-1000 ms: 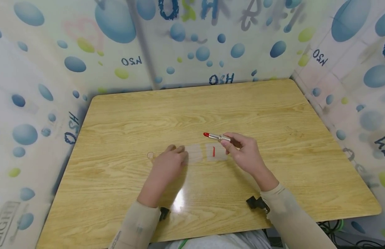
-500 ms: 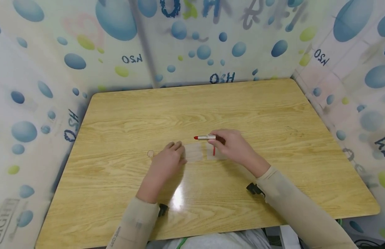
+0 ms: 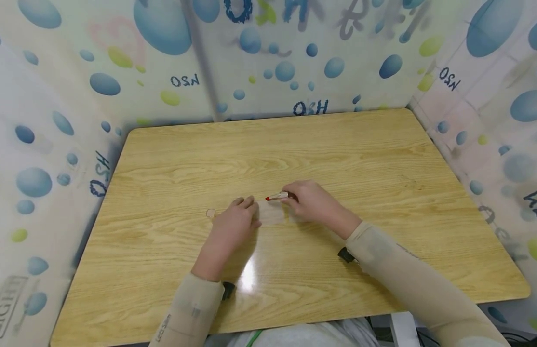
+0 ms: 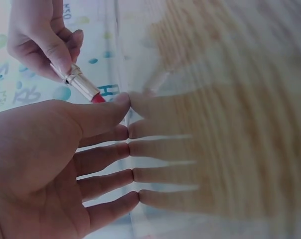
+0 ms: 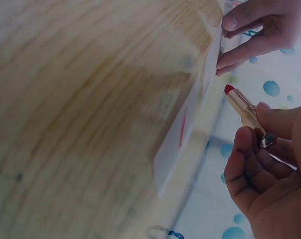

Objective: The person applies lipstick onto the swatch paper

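My right hand (image 3: 314,201) pinches a lipstick (image 3: 277,196) between thumb and fingers. Its bare red tip points left, above a white slip of paper (image 3: 270,212). In the right wrist view, the tip stands apart from the paper. A second white slip (image 5: 173,149) lies to the right and bears one red stroke (image 5: 183,128); in the head view my right hand hides most of it. My left hand (image 3: 234,219) has its fingertips down at the left end of the first slip. The left wrist view shows those fingers extended and spread, touching the surface.
A small see-through thing with a thin outline (image 3: 210,212) lies just left of my left hand. The wooden table (image 3: 268,159) meets patterned walls at its back and sides. Dark cables (image 3: 429,337) hang below the front right edge.
My right hand has moved left and lower with the lipstick, from over the marked slip to over the plain one, covering the red stroke in the head view. My left hand stays nearly in place.
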{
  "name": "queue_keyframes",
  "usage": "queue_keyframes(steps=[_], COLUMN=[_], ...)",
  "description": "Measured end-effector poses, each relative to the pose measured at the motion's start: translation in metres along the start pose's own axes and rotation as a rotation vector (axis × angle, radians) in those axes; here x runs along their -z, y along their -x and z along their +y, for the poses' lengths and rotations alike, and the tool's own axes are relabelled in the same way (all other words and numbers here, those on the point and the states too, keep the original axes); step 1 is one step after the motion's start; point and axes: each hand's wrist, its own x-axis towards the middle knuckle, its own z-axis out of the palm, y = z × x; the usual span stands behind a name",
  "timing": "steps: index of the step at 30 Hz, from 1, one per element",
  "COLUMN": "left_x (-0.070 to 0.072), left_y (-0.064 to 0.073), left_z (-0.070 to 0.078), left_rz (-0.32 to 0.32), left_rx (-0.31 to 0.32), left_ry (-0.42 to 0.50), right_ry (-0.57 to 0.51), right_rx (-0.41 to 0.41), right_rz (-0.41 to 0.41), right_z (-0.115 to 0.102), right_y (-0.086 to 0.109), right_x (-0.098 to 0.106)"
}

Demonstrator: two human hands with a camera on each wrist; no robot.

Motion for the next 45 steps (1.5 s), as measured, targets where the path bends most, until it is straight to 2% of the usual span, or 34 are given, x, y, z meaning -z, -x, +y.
queue_keyframes(steps=[13,22,36,45], left_x=[0.000,0.005,0.005,0.003], left_y=[-0.001,0.000,-0.001,-0.002], left_z=[0.000,0.002,0.003,0.002], left_rz=[-0.004,-0.011,-0.011,-0.001], left_rx=[0.003,0.001,-0.002,-0.005], left_ry=[-0.016,0.005,0.000,-0.006], right_ry=[0.056,0.097,0.106,0.110], right_rx=[0.010,0.095,0.098,0.113], right_rz=[-0.021,0.024,0.000,0.025], right_z=[-0.005,-0.007,-0.011,-0.010], right_y=[-0.001,-0.003,-0.004,-0.004], right_x=[-0.009,-0.010,-0.010,-0.013])
